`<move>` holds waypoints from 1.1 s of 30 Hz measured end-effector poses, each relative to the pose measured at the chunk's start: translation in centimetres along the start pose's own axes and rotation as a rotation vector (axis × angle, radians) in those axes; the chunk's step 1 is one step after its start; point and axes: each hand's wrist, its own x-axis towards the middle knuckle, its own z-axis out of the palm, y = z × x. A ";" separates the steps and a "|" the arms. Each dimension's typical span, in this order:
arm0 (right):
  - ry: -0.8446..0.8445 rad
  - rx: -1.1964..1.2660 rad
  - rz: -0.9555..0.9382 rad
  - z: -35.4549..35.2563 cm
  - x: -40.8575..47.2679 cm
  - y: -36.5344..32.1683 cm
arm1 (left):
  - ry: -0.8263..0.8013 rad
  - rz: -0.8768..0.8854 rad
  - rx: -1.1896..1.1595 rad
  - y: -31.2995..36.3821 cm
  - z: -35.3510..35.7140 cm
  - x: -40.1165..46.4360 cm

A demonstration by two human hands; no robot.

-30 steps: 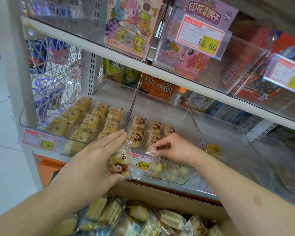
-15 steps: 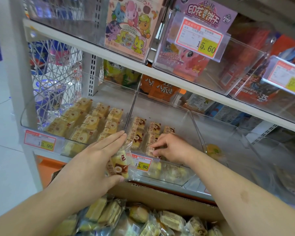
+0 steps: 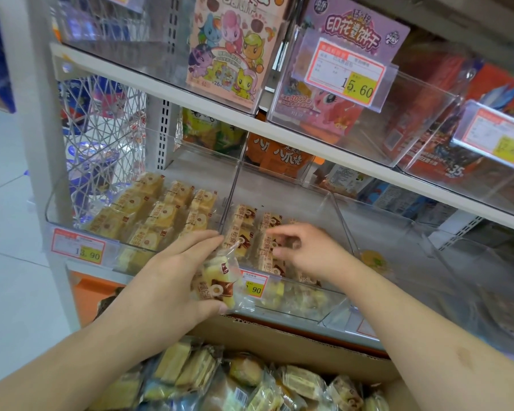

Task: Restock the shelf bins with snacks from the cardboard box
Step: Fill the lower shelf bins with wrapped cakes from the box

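You held a wrapped snack (image 3: pixel 217 287) in your left hand (image 3: pixel 166 280), fingers and thumb curled round it just in front of the middle bin (image 3: pixel 333 203), probably keeping it ready as the next one to go in. Your right hand (image 3: pixel 306 256) reached inside that bin, fingertips (image 3: pixel 275 232) bent onto the packets (image 3: pixel 244 229) there; whether it pinched one I cannot tell, though it seemed to be squaring the rows. The cardboard box (image 3: pixel 294 342) sat just below, full of snacks.

Centre frame: left hand (image 3: pixel 172 280) grips wrapped snack (image 3: pixel 215 287) at bin front; right hand (image 3: pixel 306 252), fingers curled, over packets (image 3: pixel 244 229) in middle bin (image 3: pixel 309 304). Cardboard box (image 3: pixel 294 345) along bottom.
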 end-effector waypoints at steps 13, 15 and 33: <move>0.151 0.399 -0.341 -1.5 -4.7 -5.2 | 0.107 -0.043 -0.173 2.1 -0.8 0.4; 0.271 0.468 -0.262 -2.0 -3.6 -4.2 | 0.051 -0.009 -0.095 1.6 -0.8 0.3; -0.065 0.037 -0.039 3.3 2.3 -3.0 | -0.094 0.072 0.099 -0.4 0.6 0.1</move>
